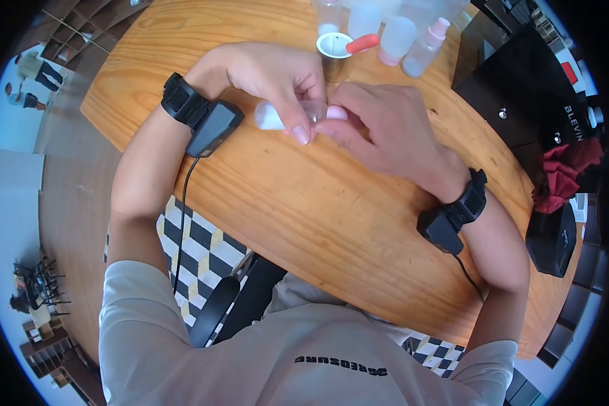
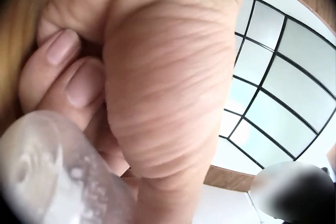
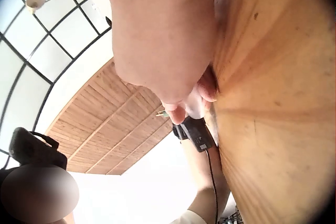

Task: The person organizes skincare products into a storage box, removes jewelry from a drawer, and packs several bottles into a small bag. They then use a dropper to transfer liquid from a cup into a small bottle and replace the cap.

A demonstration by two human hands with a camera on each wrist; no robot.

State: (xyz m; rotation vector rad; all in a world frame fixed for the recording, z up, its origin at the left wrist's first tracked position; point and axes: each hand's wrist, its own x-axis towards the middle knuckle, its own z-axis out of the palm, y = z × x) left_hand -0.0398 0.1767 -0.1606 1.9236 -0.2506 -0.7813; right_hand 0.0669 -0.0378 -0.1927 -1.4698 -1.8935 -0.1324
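Observation:
Over the wooden table [image 1: 304, 223], my left hand [image 1: 271, 74] grips a small clear bottle [image 1: 269, 118] lying nearly sideways, with something white visible inside it. At the bottle's right end is a pink cap [image 1: 336, 113], which my right hand [image 1: 394, 128] pinches between thumb and fingers. In the left wrist view the rounded, translucent end of the bottle [image 2: 37, 171] sticks out beside curled fingers [image 2: 86, 85]. Seen from the right wrist, the back of the right hand [image 3: 163, 35] covers most of the grip, and part of the bottle [image 3: 195, 106] shows below the fingers.
Just beyond the hands stands a cup with a white rim [image 1: 333, 44], a red handle-like piece [image 1: 363, 43] across it. Several translucent bottles, one a pink-topped bottle [image 1: 424, 54], stand behind. A black box [image 1: 514, 88], red cloth [image 1: 565, 177] and black case [image 1: 551, 240] line the right side.

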